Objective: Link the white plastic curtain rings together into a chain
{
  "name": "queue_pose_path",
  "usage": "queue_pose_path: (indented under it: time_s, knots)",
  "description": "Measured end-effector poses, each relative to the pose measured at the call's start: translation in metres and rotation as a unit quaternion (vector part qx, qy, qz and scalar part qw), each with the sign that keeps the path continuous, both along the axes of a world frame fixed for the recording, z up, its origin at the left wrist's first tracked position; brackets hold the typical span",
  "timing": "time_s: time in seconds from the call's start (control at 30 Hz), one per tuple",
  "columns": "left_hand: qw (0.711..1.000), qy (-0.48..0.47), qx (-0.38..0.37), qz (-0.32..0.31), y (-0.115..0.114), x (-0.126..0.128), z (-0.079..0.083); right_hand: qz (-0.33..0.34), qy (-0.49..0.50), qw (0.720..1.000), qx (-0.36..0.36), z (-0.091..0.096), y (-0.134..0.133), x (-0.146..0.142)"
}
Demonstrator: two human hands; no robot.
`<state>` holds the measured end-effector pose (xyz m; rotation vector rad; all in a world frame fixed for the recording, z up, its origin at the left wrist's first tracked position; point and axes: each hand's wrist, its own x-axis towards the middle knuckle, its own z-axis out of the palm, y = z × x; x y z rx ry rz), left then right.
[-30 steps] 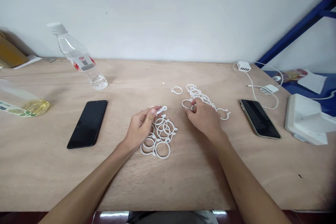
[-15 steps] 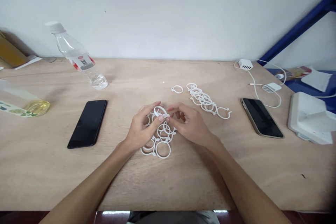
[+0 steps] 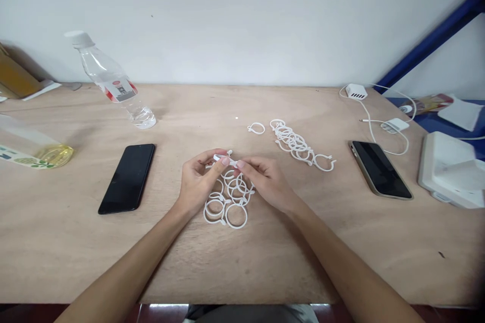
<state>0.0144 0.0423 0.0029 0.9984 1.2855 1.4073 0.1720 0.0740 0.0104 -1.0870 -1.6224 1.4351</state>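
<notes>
My left hand (image 3: 197, 181) and my right hand (image 3: 263, 179) meet over the middle of the wooden table (image 3: 242, 262). Both pinch one white plastic ring (image 3: 223, 158) between thumb and fingers, held just above a linked cluster of white rings (image 3: 229, 202) lying on the table under my hands. A second string of white rings (image 3: 299, 147) lies further back to the right. A single loose ring (image 3: 256, 128) rests beside that string.
A black phone (image 3: 128, 176) lies at the left, another phone (image 3: 379, 169) at the right. A tilted water bottle (image 3: 111, 83) stands at the back left, a bottle of yellow liquid (image 3: 34, 150) lies at the far left. White chargers and cable (image 3: 373, 111) and a white box (image 3: 449, 169) sit right.
My right hand left the far string of rings and came to the left hand. Both hands now grip the same ring, tilted flatter than half a second ago.
</notes>
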Motion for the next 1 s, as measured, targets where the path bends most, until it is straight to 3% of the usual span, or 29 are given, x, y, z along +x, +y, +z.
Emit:
queue_pose_path:
  time_s: [0.23, 0.43, 0.7, 0.8, 0.83, 0.9, 0.97, 1.0]
  knots:
    - [0.998, -0.039, -0.040, 0.006, 0.000, 0.003, 0.004, -0.043, 0.061, 0.996, -0.054, -0.007, 0.001, -0.002]
    - [0.987, -0.131, -0.090, 0.008, 0.000, 0.002, 0.007, -0.054, 0.056, 0.996, -0.043, -0.010, 0.001, -0.006]
    - [0.989, -0.124, -0.075, 0.015, -0.003, 0.004, 0.006, -0.037, 0.040, 0.998, -0.013, -0.011, 0.002, -0.003]
    - [0.990, -0.114, -0.083, 0.012, -0.001, 0.002, 0.005, -0.050, -0.066, 0.994, 0.077, -0.014, 0.021, 0.002]
    - [0.990, -0.113, -0.084, 0.011, 0.000, 0.001, 0.004, -0.069, -0.130, 0.980, 0.132, -0.016, 0.030, 0.004]
    - [0.991, -0.103, -0.079, 0.011, 0.002, -0.001, 0.002, -0.111, -0.296, 0.914, 0.254, -0.021, 0.051, 0.008]
    - [0.994, -0.078, -0.068, 0.018, 0.004, -0.003, 0.001, -0.126, -0.411, 0.852, 0.298, -0.027, 0.070, 0.010]
    - [0.996, -0.058, -0.062, 0.023, 0.005, -0.004, 0.000, -0.127, -0.444, 0.834, 0.302, -0.030, 0.078, 0.010]
